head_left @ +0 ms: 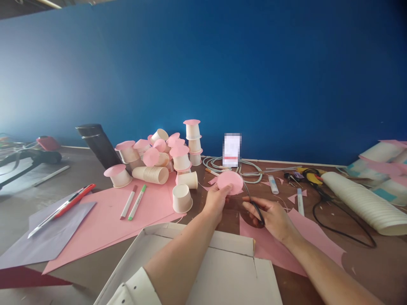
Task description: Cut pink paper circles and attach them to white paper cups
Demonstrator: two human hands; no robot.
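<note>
A round pink paper disc (233, 181) is pinched by its lower left edge in my left hand (219, 197). My right hand (267, 214) has its fingers through the dark handle of a pair of scissors (254, 202). The thin blades point up toward the disc's right edge; whether they touch the paper I cannot tell. Below the right hand lies a cut sheet of pink paper (305, 237). An open white cardboard box (203, 267) sits under my left forearm.
Paper cups with pink discs (181, 157) are piled and stacked at the back left. A black bottle (100, 146), a red utility knife (74, 199) and two markers (136, 202) stand or lie left. Right are a glue stick (273, 185), a long cup stack (365, 203) and a black cable (346, 231).
</note>
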